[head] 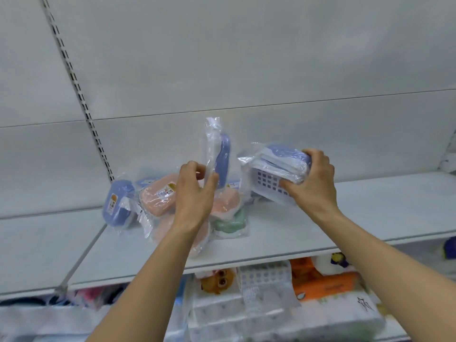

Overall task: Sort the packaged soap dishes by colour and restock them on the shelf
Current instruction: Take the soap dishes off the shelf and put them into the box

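- I see a white shelf [308, 233].
- At nine o'clock, a periwinkle-blue soap dish [118, 203] with an orange label.
- Centre: peach-pink dishes [158, 196], one mint-green dish [232, 222].
- At two o'clock, a blue dish with white square-grid tray [274, 169].

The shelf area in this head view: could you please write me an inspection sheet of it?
Surface: white shelf, right part bare.
Job's things: loose pile of bagged dishes at left: blue dish, peach dishes, one green dish at the front. No colour groups yet.
Clutter: nothing seen.
Grippers: left hand pinches the bag of an upright blue dish; right hand grips a blue dish with white slotted tray, lifted and tilted.
Cables: nothing seen.
Surroundings: white back panel, slotted upright; packaged goods on the shelf below.
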Demonstrator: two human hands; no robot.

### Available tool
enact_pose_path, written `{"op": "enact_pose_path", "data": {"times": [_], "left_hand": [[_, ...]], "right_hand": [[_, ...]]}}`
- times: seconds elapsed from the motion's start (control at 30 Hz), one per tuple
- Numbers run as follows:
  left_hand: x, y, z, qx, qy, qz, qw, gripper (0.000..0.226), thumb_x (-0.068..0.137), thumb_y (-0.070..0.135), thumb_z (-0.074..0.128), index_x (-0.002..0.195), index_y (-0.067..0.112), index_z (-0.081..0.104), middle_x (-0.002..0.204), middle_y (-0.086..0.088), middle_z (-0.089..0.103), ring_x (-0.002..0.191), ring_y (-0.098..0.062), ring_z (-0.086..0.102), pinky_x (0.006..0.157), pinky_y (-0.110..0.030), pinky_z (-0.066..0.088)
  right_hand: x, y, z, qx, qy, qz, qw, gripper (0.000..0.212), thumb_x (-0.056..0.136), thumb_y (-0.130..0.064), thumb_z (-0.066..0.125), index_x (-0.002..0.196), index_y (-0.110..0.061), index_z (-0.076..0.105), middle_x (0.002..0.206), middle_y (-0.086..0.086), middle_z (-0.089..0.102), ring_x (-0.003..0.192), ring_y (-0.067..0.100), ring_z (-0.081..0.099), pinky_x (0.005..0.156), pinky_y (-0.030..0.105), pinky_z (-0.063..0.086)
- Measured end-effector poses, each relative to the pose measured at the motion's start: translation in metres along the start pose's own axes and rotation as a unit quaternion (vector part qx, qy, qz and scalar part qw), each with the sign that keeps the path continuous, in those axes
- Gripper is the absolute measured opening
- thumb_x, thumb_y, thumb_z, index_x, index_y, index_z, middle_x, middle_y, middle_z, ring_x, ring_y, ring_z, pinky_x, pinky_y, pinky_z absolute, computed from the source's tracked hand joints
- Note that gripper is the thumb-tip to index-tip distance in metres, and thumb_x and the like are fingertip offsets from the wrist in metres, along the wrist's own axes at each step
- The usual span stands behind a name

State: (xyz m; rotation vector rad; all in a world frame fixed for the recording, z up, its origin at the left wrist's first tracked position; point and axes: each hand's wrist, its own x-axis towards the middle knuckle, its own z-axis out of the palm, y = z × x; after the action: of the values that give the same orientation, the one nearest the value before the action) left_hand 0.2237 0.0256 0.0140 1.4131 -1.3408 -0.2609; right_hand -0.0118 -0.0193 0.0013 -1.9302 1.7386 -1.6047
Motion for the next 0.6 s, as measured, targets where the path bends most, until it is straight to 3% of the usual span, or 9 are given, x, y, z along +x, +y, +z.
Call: {"op": "enact_pose_path", "data": {"times": [0.3,0.5,0.6], "left_hand": [[-0.126,0.013,-0.061,-0.049,0.041,-0.057,0.996,0.011,0.093,0.027,0.064,0.097,0.021,0.055,0.096,0.012,0.059,0.088,0.012,0.052,0.069,-0.006,0.039],[-0.157,-0.012,-0.137,-0.012,0.107,-0.076,0.991,0.009,0.092,0.027,0.063,0.097,0.024,0.055,0.098,0.015,0.06,0.091,0.014,0.052,0.076,-0.017,0.044],[-0.164,-0.034,-0.188,0.01,0.147,-0.094,0.985,0.011,0.092,0.029,0.062,0.099,0.024,0.056,0.099,0.014,0.061,0.094,0.003,0.057,0.078,-0.026,0.048]], "right_hand": [[-0.083,-0.034,-0.039,0.073,-0.033,-0.08,0.994,0.072,0.068,-0.026,0.083,0.126,-0.019,0.041,0.122,-0.001,0.044,0.112,0.019,0.039,0.08,0.032,0.041],[-0.125,-0.095,-0.007,0.103,-0.078,-0.125,0.984,0.077,0.067,-0.024,0.085,0.129,-0.017,0.041,0.123,0.0,0.044,0.112,0.019,0.041,0.083,0.033,0.044],[-0.149,-0.137,0.025,0.116,-0.109,-0.156,0.975,0.078,0.067,-0.026,0.086,0.129,-0.018,0.04,0.121,0.0,0.044,0.11,0.02,0.043,0.084,0.034,0.046]]}}
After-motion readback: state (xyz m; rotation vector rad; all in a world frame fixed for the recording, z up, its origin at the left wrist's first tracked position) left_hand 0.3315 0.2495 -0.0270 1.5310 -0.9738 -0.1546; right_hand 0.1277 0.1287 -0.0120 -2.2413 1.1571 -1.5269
